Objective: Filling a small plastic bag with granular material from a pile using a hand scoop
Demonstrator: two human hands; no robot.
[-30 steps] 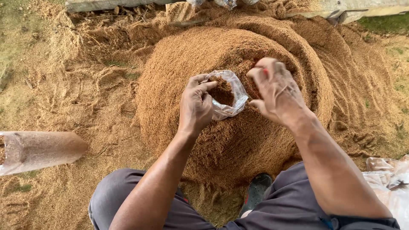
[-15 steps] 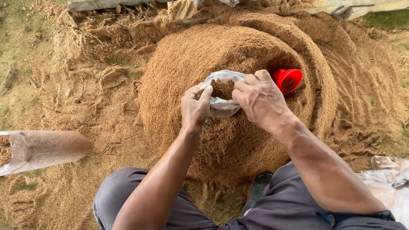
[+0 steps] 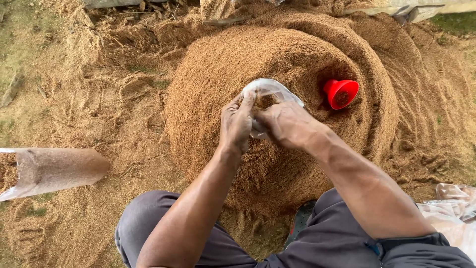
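Note:
A clear plastic bag (image 3: 270,90) partly filled with brown sawdust stands in a big mound of sawdust (image 3: 218,74) in front of me. My left hand (image 3: 237,123) grips the bag's near left rim. My right hand (image 3: 285,124) presses against the bag's front, fingers curled on the plastic. A small red cup (image 3: 341,93) lies on its side in a hollow of the mound, just right of the bag, with sawdust inside it.
A filled clear bag (image 3: 49,171) lies on its side at the left edge. Crumpled empty plastic bags (image 3: 453,208) sit at the lower right. My knees (image 3: 148,223) are below the mound. Loose sawdust covers the ground all around.
My right hand has let go of the red cup, which now lies in the mound, and has come down onto the bag beside my left hand.

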